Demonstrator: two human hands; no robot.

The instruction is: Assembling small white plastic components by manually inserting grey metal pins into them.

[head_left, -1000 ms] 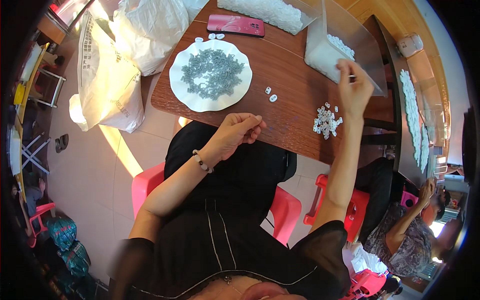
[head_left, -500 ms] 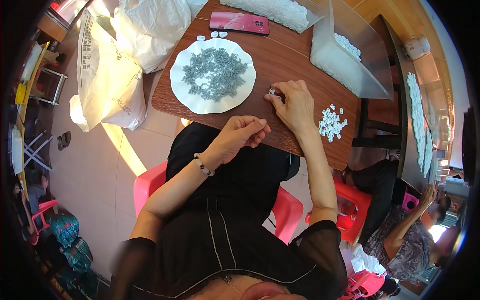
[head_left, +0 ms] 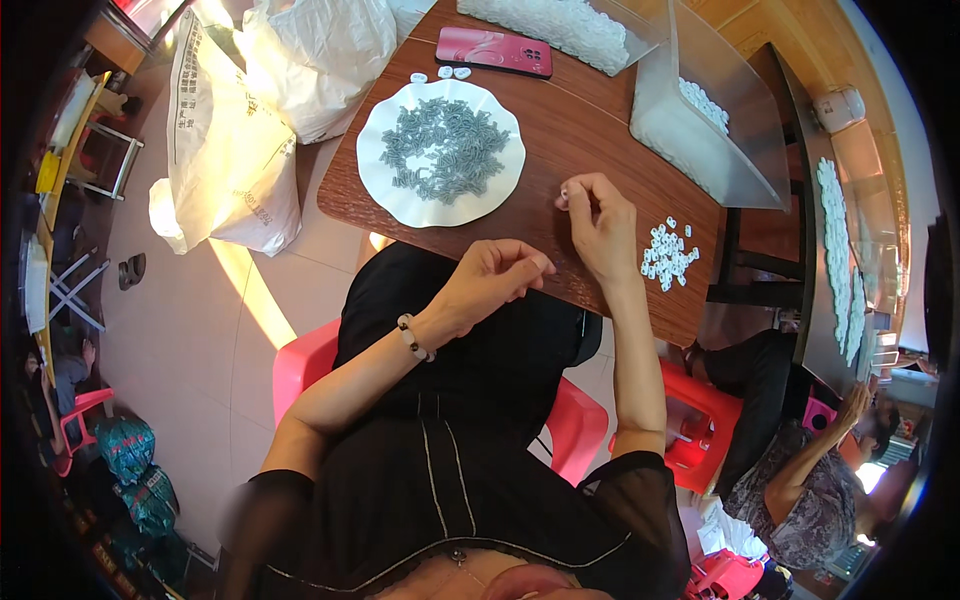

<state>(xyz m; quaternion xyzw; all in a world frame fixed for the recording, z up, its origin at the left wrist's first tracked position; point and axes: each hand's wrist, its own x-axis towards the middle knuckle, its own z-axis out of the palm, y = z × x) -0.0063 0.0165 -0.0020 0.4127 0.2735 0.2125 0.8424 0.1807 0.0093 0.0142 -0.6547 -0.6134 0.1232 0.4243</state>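
My right hand is closed in a pinch over the table, with a small white plastic piece at its fingertips. To its lower left, my left hand hovers by the table's front edge, thumb and fingertips pressed together. Whatever those left fingers hold, if anything, is too small to make out. Left of both hands, a white wavy-rimmed plate carries many small grey pieces. A loose pile of small white pieces lies right of my right hand.
A pink phone and a few white pieces lie beyond the plate. Clear-walled trays of white pieces stand at the back right. White sacks sit on the floor at left. Another person sits at far right.
My right hand has shifted slightly down, its fingers now pinching a white piece more visibly. My left hand has moved slightly right and down, still pinched. The whole view has shifted a little.
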